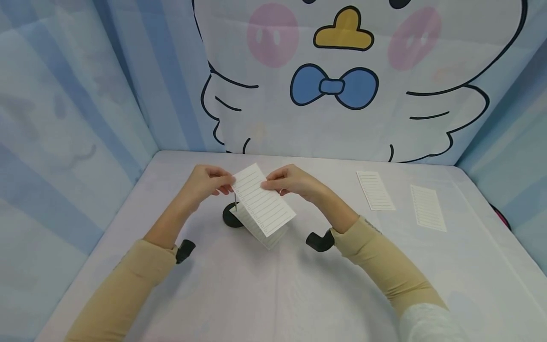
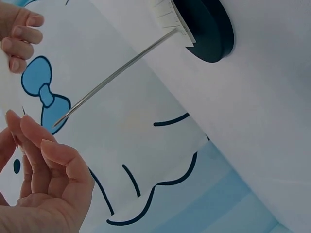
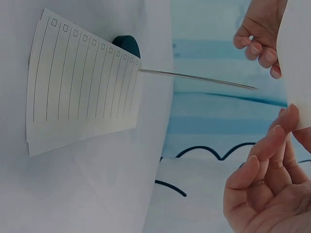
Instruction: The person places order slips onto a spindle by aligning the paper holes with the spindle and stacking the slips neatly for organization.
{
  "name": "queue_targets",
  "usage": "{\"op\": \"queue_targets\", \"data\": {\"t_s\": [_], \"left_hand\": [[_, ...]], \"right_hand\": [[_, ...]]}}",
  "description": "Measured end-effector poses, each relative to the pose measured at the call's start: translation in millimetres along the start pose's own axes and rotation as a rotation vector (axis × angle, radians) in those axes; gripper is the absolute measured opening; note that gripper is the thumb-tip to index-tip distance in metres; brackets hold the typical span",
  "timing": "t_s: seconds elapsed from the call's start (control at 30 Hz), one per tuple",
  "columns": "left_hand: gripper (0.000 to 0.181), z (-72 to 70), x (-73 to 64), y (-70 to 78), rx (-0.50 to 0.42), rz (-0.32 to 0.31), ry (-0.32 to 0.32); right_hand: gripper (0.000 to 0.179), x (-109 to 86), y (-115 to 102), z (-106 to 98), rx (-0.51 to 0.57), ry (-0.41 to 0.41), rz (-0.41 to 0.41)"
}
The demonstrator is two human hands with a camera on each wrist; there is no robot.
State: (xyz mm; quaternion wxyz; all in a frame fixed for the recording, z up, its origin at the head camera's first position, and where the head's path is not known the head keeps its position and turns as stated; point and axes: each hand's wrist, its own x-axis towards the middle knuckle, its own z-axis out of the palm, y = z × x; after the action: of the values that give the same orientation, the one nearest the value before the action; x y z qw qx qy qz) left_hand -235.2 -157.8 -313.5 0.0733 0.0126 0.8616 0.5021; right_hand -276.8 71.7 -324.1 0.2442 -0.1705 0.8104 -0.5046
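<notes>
A white lined checklist sheet [image 1: 262, 202] is held up by both hands. My left hand [image 1: 209, 181] pinches its left corner, while the right hand [image 1: 297, 182] pinches its upper right edge between thumb and fingers. Below stands a bill spike with a round black base [image 1: 231, 217] and a thin upright metal rod [image 2: 114, 75]. More lined sheets [image 3: 82, 87] are pierced by the rod near one end, low over the base. The rod's tip shows uncovered in both wrist views, apart from the held sheet. How many sheets are on the rod cannot be told.
Two lined sheets, one nearer [image 1: 376, 191] and one further right [image 1: 428, 208], lie flat on the white table [image 1: 273, 294] to the right. Striped blue curtains [image 1: 64, 118] and a cartoon-printed backdrop [image 1: 333, 128] enclose the table.
</notes>
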Motion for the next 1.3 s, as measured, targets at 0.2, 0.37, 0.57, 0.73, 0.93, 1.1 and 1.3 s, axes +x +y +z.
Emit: {"op": "queue_targets", "data": {"t_s": [0.2, 0.37, 0.57, 0.73, 0.93, 1.1, 1.3], "left_hand": [[0.028, -2.0, 1.7, -2.1, 0.011, -0.01, -0.011], [0.027, -3.7, 1.6, -1.6, -0.029, -0.03, -0.001], [0.029, -8.7, 3.8, -4.2, -0.099, -0.051, 0.033], [0.03, -9.3, 5.0, -6.1, -0.131, -0.062, 0.021], [0.029, -6.6, 7.5, -7.8, -0.131, -0.061, 0.001], [0.029, -3.8, 10.3, -9.1, -0.123, -0.078, 0.0], [0.029, -2.0, 14.5, -12.7, -0.115, -0.102, 0.004]], "right_hand": [[0.026, -1.0, 0.1, -1.4, 0.006, 0.001, 0.003], [0.025, -2.4, 4.1, -3.8, 0.026, -0.03, -0.011], [0.026, -7.7, 11.0, -10.9, 0.033, -0.048, 0.001], [0.028, -14.1, 17.5, -14.0, 0.034, -0.035, 0.059], [0.028, -15.5, 26.1, -15.2, 0.068, -0.036, 0.066], [0.027, -12.5, 31.5, -14.4, 0.111, -0.052, 0.077], [0.028, -7.4, 36.5, -11.9, 0.135, -0.056, 0.105]]}}
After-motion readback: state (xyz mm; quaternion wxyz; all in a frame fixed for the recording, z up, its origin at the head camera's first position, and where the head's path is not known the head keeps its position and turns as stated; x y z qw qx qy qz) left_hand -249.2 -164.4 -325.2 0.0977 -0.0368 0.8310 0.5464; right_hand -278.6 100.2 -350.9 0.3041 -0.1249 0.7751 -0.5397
